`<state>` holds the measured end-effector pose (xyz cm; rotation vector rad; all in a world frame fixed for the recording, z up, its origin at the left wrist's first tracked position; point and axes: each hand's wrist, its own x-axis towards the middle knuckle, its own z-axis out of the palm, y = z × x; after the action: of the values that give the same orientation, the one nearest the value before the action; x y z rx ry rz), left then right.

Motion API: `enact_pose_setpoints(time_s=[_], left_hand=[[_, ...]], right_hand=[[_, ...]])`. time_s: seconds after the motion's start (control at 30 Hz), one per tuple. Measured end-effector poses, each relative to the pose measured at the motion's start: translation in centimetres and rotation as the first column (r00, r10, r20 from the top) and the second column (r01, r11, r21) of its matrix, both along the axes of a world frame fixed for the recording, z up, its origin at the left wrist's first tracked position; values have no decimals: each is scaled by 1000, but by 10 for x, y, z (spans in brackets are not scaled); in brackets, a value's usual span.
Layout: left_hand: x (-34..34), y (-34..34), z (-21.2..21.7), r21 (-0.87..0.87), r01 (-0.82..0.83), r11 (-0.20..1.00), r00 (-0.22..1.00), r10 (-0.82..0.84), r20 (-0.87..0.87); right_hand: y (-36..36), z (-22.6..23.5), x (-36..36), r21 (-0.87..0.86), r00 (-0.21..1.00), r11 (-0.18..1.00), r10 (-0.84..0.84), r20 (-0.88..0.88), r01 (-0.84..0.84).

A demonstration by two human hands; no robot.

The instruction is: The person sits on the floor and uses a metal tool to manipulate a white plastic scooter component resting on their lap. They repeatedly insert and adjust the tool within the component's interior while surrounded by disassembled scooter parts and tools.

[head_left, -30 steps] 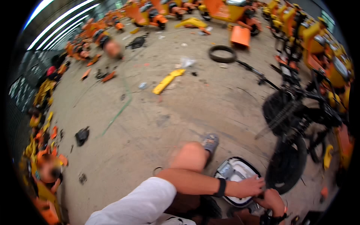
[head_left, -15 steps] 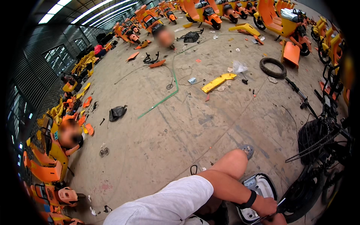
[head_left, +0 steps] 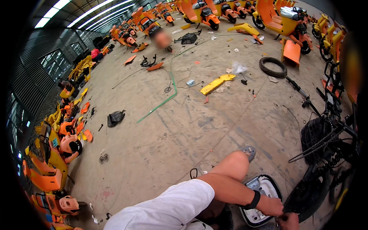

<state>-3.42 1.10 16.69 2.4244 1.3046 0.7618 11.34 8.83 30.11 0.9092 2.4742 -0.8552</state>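
Note:
My left hand [head_left: 271, 206], with a black band on its wrist, is closed beside the lower right edge of an oval shell [head_left: 277, 187] with a black rim and pale inside. A grey metal bracket [head_left: 253, 184] is fixed at the shell's far end. Just below it, my right hand [head_left: 288, 221] is closed too, partly cut off by the lower edge of the picture. The fingers of both hands meet close together, and whatever they grip is too small or hidden to name. Right beside them stands a black tyre [head_left: 315, 197].
At the right lies a stripped black scooter frame [head_left: 331, 119] with a chain and basket. A loose tyre [head_left: 273, 67] and a yellow panel [head_left: 217, 84] lie ahead on the floor. Orange and yellow scooters [head_left: 50, 168] line the left side; more stand at the back.
The view has shifted slightly, so the scene sits a little further left. A thin pale rod that stuck out by my hands no longer shows there. Both hands stay close together.

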Motion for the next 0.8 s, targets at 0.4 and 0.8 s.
enact_pose_setpoints(time_s=[0.4, 0.8], left_hand=[[12, 1, 0, -161, -44, 986, 990, 22, -136], [14, -5, 11, -310, -155, 938, 985, 121, -127]], right_hand=[[-2, -22, 10, -176, 990, 975, 144, 15, -139], [12, -38, 19, 60, 921, 964, -227, -318, 259]])
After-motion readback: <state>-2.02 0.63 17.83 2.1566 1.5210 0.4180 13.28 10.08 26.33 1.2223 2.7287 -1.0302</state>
